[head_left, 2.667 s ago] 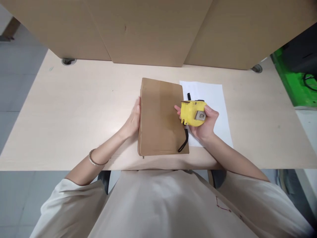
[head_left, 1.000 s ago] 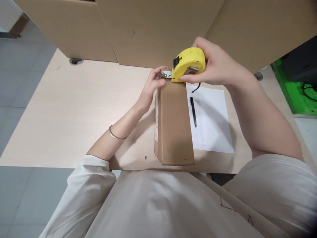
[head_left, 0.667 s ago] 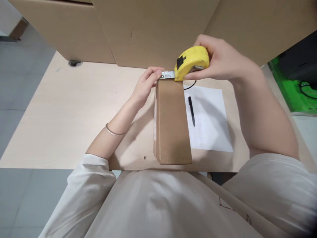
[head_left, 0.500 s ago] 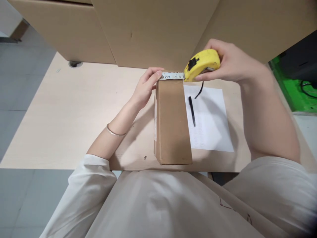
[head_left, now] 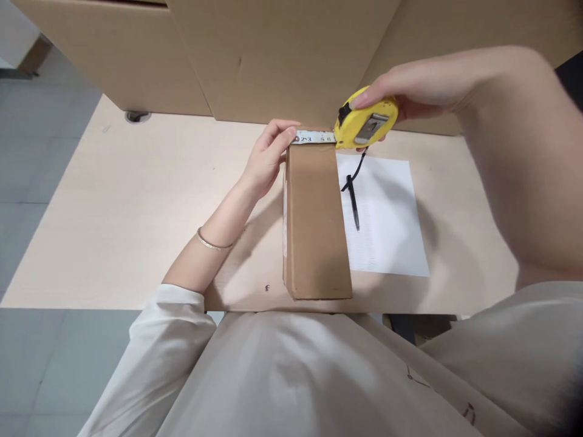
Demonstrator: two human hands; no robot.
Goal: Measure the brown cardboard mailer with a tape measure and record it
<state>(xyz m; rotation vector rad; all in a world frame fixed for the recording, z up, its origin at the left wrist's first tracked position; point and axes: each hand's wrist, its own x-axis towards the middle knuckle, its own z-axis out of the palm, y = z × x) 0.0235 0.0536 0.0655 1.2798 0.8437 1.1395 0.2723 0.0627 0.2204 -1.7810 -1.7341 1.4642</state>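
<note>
A brown cardboard box (head_left: 316,221) stands on its narrow side on the desk (head_left: 136,200). My left hand (head_left: 266,159) pinches the metal end of the tape blade (head_left: 314,138) against the box's far left corner. The blade runs across the far top edge to the yellow tape measure (head_left: 364,124), which my right hand (head_left: 410,91) grips from above at the far right corner. A black wrist strap hangs from the tape measure.
A white sheet of paper (head_left: 387,224) lies right of the box with a black pen (head_left: 353,203) on it. Tan partition panels (head_left: 273,54) close the desk's far side. A green object (head_left: 565,67) sits far right, mostly hidden by my arm.
The box, flat at first, now stands on its side. The tape blade was drawn out rightwards across the box's far edge, and my right wrist has rolled so the tape measure's metal clip faces up.
</note>
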